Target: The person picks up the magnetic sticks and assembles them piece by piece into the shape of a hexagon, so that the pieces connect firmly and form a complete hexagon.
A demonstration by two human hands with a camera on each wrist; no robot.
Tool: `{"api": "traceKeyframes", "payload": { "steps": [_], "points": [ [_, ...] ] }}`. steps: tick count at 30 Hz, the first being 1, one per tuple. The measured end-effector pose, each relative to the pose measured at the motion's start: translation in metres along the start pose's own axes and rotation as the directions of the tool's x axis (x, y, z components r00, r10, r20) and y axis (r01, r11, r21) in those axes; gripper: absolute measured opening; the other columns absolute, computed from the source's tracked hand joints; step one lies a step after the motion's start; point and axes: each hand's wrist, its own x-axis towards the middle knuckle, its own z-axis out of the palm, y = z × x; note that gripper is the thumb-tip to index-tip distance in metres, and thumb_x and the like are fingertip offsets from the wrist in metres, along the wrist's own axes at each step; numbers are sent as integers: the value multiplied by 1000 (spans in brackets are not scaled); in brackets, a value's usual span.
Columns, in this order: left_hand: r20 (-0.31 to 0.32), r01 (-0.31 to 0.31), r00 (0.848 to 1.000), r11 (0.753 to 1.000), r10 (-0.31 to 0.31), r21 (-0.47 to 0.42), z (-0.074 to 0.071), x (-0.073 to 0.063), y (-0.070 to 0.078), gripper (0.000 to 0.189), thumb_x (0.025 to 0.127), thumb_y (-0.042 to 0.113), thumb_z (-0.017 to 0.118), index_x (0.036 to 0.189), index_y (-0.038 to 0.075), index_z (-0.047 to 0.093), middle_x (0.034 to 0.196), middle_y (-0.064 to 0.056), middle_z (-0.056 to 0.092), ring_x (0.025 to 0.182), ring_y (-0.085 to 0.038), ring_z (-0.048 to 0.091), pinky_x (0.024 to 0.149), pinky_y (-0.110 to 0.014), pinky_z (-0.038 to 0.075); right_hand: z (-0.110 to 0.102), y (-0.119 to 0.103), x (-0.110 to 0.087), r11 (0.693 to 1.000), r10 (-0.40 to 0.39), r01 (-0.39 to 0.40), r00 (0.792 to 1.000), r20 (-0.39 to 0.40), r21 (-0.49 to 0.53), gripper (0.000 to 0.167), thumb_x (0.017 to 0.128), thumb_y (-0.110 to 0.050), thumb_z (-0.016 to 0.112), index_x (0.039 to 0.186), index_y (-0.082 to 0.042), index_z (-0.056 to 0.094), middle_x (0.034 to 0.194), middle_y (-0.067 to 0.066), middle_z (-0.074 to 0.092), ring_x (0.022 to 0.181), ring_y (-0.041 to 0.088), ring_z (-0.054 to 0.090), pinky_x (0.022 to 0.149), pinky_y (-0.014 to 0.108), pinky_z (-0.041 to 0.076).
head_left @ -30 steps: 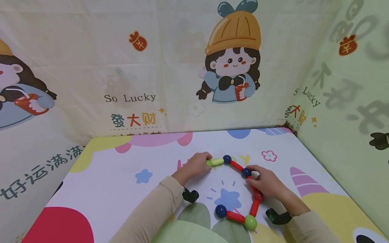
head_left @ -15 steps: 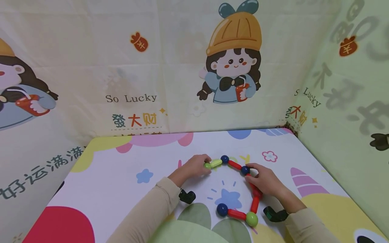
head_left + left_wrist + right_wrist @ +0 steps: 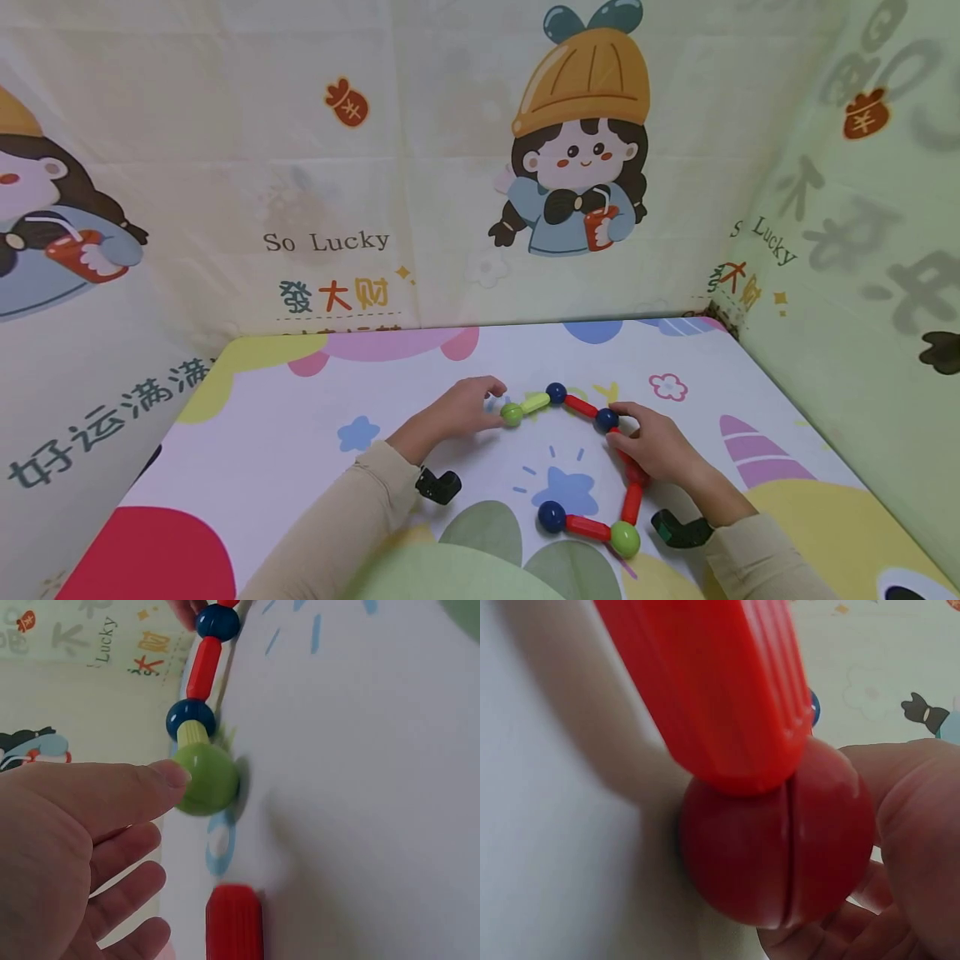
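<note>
A bent chain of toy construction rods and balls lies on the table. Its far left end is a light green ball (image 3: pixel 512 414), followed by a pale green rod (image 3: pixel 536 403), a blue ball (image 3: pixel 557 393) and a red rod (image 3: pixel 581 406). My left hand (image 3: pixel 459 408) is beside the green ball, thumb tip against it in the left wrist view, other fingers loose and apart. With thumb and forefinger my right hand (image 3: pixel 660 442) pinches the second blue ball (image 3: pixel 607 421). A red ball (image 3: pixel 780 840) sits below its palm, a red rod (image 3: pixel 712 682) attached.
Nearer me, the chain runs through a red rod (image 3: pixel 632 503) to a green ball (image 3: pixel 625 540), then another red rod (image 3: pixel 588 527) and a blue ball (image 3: pixel 552 517). A separate red rod (image 3: pixel 234 922) shows low in the left wrist view. A printed curtain (image 3: pixel 435 167) stands behind the table.
My left hand has moved left and loosened from the far green ball, which now shows more fully. The near end of the chain has shifted slightly; my right hand keeps its hold.
</note>
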Motion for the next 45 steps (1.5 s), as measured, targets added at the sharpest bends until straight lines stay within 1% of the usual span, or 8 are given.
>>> {"api": "traceKeyframes", "payload": {
  "steps": [8, 17, 21, 26, 32, 38, 41, 45],
  "points": [
    [12, 52, 999, 998, -52, -30, -12, -21, -16, 44, 89, 14, 75, 129, 6, 60, 117, -5, 63, 103, -22, 58, 91, -38, 52, 1, 2, 0, 1000, -7, 7, 1000, -5, 1, 56, 91, -20, 74, 139, -2, 53, 117, 18, 63, 76, 19, 55, 54, 32, 49],
    [7, 32, 999, 999, -32, 18, -13, -37, -30, 21, 89, 7, 74, 107, 8, 64, 94, 0, 62, 90, -19, 58, 84, -35, 53, 0, 1, 0, 1000, -7, 7, 1000, 0, -3, 56, 91, -20, 74, 139, -1, 53, 118, 19, 62, 76, 19, 55, 53, 32, 49],
    [9, 50, 999, 999, -50, -6, -12, -42, -30, 24, 88, 6, 75, 110, 7, 64, 95, -1, 63, 87, -18, 59, 81, -34, 54, 1, 2, 0, 1000, -9, 9, 1000, 1, -3, 56, 91, -20, 74, 139, -1, 53, 119, 19, 62, 77, 20, 55, 54, 31, 50],
    [43, 65, 997, 997, -64, -33, -10, -49, -28, 28, 88, 15, 77, 112, 8, 64, 100, 0, 63, 82, -16, 55, 72, -30, 51, 1, 3, 0, 1000, -15, 15, 1000, 2, -10, 56, 91, -21, 74, 139, -1, 53, 120, 19, 62, 78, 20, 55, 55, 31, 50],
    [80, 40, 996, 993, -31, -112, -6, -59, -27, 33, 88, 17, 77, 117, 10, 63, 111, -2, 65, 76, -15, 57, 67, -28, 50, 1, 4, 1, 1000, -15, 15, 1000, 2, -7, 56, 91, -21, 74, 140, -2, 53, 119, 18, 62, 77, 20, 55, 54, 31, 49],
    [120, 31, 993, 986, -11, -163, -3, -67, -30, 48, 83, 15, 81, 126, 9, 61, 94, 2, 62, 77, -16, 58, 67, -29, 52, 1, 4, 1, 1000, -11, 11, 1000, 6, -5, 56, 91, -21, 73, 140, -2, 52, 120, 19, 62, 78, 21, 55, 55, 31, 50],
    [116, 23, 993, 984, -2, -175, 0, -68, -29, 48, 83, 12, 81, 126, 8, 60, 85, 1, 59, 79, -17, 57, 66, -30, 51, 1, 5, 1, 1000, -11, 11, 1000, 7, -9, 56, 91, -20, 73, 140, -1, 52, 121, 20, 61, 79, 21, 55, 55, 31, 50],
    [80, -11, 996, 988, 24, -156, 5, -66, -23, 47, 83, 12, 80, 125, 8, 61, 89, 1, 60, 86, -17, 56, 70, -29, 51, 2, 5, 0, 1000, -11, 11, 1000, 7, -7, 56, 91, -19, 73, 140, -1, 52, 122, 21, 61, 79, 22, 56, 55, 31, 50]
  ]
}}
